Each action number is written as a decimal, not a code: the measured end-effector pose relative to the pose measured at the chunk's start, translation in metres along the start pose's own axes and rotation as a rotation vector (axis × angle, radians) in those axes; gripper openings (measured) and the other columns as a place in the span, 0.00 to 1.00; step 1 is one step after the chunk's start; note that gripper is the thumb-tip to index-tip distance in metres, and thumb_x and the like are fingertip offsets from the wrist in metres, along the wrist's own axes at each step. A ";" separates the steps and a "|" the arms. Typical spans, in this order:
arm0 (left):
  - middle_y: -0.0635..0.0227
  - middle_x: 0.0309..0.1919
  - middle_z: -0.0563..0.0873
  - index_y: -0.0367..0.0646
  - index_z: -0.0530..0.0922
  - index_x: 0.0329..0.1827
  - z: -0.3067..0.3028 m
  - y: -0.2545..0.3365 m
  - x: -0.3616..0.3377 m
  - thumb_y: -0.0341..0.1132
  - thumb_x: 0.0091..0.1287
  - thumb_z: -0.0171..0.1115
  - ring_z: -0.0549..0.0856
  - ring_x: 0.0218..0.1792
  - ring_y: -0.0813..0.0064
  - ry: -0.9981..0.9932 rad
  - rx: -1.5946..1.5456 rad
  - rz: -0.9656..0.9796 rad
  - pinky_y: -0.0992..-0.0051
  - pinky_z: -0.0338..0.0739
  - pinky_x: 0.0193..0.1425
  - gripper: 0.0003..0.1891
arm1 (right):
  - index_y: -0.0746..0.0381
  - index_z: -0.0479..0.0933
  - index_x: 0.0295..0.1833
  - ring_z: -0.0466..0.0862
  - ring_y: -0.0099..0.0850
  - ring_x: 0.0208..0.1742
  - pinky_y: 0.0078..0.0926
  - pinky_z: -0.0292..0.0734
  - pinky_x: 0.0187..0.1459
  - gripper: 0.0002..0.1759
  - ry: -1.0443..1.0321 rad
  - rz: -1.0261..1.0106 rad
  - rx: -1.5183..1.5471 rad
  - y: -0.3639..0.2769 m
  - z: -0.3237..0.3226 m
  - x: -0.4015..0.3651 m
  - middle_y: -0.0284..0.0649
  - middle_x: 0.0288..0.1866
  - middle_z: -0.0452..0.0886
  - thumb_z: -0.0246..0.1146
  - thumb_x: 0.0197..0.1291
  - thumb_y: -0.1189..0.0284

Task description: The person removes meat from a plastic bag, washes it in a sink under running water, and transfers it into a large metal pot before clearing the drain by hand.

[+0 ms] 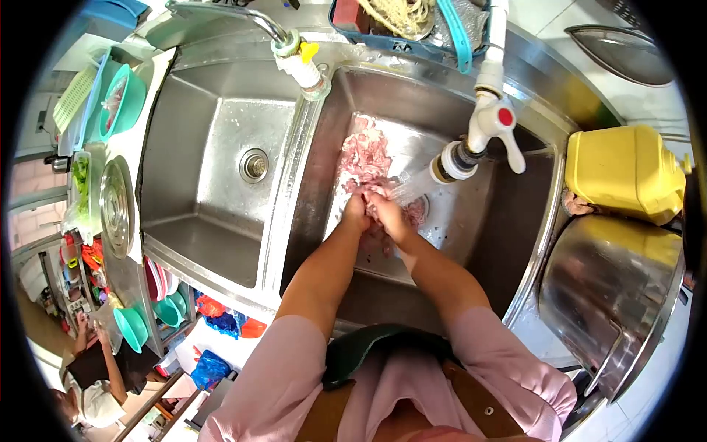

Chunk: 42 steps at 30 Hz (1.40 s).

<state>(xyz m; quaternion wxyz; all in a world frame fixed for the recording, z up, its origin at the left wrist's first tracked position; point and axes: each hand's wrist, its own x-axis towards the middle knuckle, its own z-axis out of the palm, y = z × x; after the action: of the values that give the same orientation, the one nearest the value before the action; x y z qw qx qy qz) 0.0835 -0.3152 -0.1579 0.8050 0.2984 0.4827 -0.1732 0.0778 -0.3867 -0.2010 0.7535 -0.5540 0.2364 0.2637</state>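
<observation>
Pink raw meat pieces (364, 151) lie in a heap on the floor of the right sink basin (471, 221). My left hand (356, 212) and my right hand (387, 210) are close together at the lower end of the heap, closed around some of the meat. More pieces show below and to the right of my hands. Water sprays from the white tap with a red button (495, 121) and comes down beside my right hand. Some of my fingers are hidden by the meat and by each other.
The left basin (236, 140) has a drain and a second faucet (298, 62). A blue basket (401, 40) stands behind the sink. On the right are a yellow jug (622, 173) and a large metal pot (611, 287). Another person (99, 383) is at the lower left.
</observation>
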 end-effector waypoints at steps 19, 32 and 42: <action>0.63 0.41 0.79 0.44 0.71 0.47 0.088 0.025 -0.106 0.47 0.65 0.37 0.78 0.43 0.66 -0.533 -0.174 -0.036 0.67 0.73 0.45 0.19 | 0.64 0.73 0.36 0.78 0.33 0.33 0.28 0.72 0.34 0.07 -0.032 -0.567 -0.322 -0.172 -0.038 -0.051 0.42 0.33 0.78 0.56 0.49 0.74; 0.53 0.55 0.69 0.44 0.62 0.58 0.081 0.049 -0.178 0.45 0.65 0.36 0.69 0.55 0.54 -0.964 -0.074 -0.202 0.52 0.62 0.57 0.22 | 0.64 0.70 0.45 0.79 0.30 0.37 0.28 0.75 0.39 0.14 -0.447 -0.112 0.303 -0.194 -0.055 -0.114 0.41 0.39 0.77 0.52 0.50 0.78; 0.58 0.49 0.73 0.41 0.64 0.54 0.085 0.054 -0.209 0.40 0.62 0.40 0.73 0.50 0.58 -0.844 0.043 -0.123 0.55 0.68 0.53 0.20 | 0.64 0.69 0.45 0.80 0.33 0.33 0.31 0.78 0.32 0.15 -0.228 -0.276 0.435 -0.223 -0.027 -0.184 0.41 0.33 0.77 0.55 0.47 0.80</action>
<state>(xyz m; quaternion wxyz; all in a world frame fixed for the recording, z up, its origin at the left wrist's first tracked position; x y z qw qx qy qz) 0.0719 -0.3315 0.0736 0.9138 0.1886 0.1241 -0.3377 0.0850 -0.4923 0.0691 0.9052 -0.3728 0.1235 0.1621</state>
